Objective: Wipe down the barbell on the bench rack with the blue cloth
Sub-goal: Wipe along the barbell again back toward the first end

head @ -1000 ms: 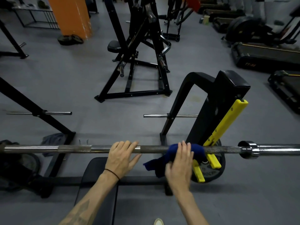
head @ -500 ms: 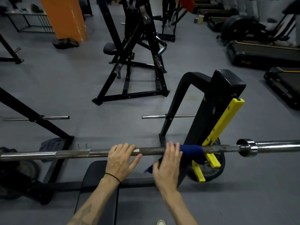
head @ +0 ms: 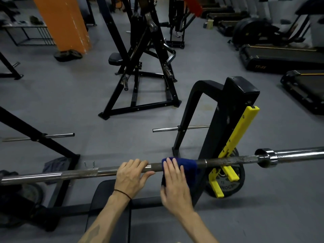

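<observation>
— Where's the long steel barbell [head: 226, 159]?
— Across the black and yellow bench rack [head: 235, 130], nine to three o'clock.
— Your hands?
— My left hand [head: 130, 178] grips the bar; my right hand [head: 175, 186] presses the dark blue cloth [head: 185, 164] on it, fingers straight.

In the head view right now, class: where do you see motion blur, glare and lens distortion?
Head view: the right hand on the blue cloth is smeared by motion blur; the left hand is sharper; glare streaks the chrome sleeve of the barbell; the wide lens bows the bar.
</observation>
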`<state>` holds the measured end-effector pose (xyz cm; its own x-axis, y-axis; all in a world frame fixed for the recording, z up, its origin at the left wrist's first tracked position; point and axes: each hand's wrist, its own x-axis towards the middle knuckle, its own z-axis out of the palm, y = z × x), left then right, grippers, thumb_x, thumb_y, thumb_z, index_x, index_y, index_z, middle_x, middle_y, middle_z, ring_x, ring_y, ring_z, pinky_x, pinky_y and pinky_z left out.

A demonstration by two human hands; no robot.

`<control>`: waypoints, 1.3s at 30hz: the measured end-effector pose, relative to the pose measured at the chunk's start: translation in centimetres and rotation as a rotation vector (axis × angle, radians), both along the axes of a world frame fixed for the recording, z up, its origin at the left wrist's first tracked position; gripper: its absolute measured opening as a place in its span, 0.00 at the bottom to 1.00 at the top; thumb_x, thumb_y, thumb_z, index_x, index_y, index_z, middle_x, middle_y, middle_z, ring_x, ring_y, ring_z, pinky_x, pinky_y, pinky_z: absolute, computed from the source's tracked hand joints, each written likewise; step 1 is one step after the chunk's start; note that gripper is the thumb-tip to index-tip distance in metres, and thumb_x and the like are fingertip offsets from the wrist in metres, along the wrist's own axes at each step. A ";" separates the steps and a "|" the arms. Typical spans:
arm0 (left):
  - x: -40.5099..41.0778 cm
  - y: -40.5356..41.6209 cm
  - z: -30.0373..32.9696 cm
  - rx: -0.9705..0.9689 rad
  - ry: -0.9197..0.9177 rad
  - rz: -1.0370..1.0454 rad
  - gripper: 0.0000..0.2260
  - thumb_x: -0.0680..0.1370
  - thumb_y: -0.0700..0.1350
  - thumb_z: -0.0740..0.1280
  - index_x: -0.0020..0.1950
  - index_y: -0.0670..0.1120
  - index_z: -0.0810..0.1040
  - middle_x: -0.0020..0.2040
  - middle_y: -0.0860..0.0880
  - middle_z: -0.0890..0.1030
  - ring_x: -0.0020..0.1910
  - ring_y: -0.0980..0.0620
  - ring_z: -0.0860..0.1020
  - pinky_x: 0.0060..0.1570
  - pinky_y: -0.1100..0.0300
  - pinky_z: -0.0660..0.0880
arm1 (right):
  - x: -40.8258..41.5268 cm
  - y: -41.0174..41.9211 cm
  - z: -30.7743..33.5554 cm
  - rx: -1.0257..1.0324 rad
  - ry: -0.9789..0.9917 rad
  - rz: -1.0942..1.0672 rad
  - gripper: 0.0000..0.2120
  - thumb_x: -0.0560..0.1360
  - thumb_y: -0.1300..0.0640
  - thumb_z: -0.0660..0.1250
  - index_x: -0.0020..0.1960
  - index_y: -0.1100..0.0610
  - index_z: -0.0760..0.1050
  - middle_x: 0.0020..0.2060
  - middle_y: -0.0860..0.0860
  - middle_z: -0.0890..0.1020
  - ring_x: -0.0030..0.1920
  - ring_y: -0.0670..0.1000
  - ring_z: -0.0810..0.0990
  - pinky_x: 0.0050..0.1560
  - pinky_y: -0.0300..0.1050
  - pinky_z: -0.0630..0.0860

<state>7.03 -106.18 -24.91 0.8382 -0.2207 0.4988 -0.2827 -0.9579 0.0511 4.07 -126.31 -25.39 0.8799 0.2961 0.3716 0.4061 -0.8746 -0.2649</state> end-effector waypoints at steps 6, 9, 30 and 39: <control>0.8 0.6 0.6 -0.007 0.054 -0.062 0.20 0.79 0.66 0.60 0.46 0.51 0.78 0.35 0.54 0.77 0.30 0.51 0.75 0.31 0.56 0.70 | 1.6 -6.5 0.0 0.044 0.037 -0.293 0.48 0.65 0.69 0.76 0.81 0.60 0.61 0.80 0.55 0.63 0.83 0.54 0.56 0.83 0.58 0.50; 1.6 0.8 1.8 0.045 0.151 -0.052 0.25 0.78 0.69 0.53 0.42 0.52 0.78 0.30 0.52 0.79 0.27 0.47 0.78 0.27 0.59 0.70 | 1.0 -1.1 0.0 0.168 0.064 -0.338 0.46 0.69 0.62 0.74 0.82 0.63 0.58 0.81 0.58 0.60 0.84 0.56 0.50 0.83 0.53 0.43; -1.3 0.7 0.2 -0.084 0.094 0.040 0.16 0.83 0.56 0.56 0.59 0.49 0.78 0.44 0.53 0.74 0.42 0.50 0.71 0.50 0.54 0.70 | 1.3 -5.6 0.2 -0.038 0.006 -0.109 0.47 0.66 0.70 0.72 0.82 0.60 0.60 0.81 0.56 0.61 0.83 0.54 0.56 0.82 0.57 0.55; -1.2 0.1 0.0 -0.133 0.048 0.076 0.15 0.83 0.57 0.58 0.54 0.49 0.79 0.43 0.52 0.76 0.41 0.49 0.73 0.49 0.53 0.69 | -0.8 2.6 0.0 -0.056 -0.016 0.077 0.47 0.65 0.67 0.72 0.82 0.65 0.58 0.82 0.60 0.58 0.82 0.59 0.56 0.81 0.55 0.55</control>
<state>5.87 -106.08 -24.90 0.8735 -0.0903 0.4784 -0.2039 -0.9601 0.1911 3.30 -123.76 -25.39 0.8477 0.3836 0.3665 0.4767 -0.8539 -0.2088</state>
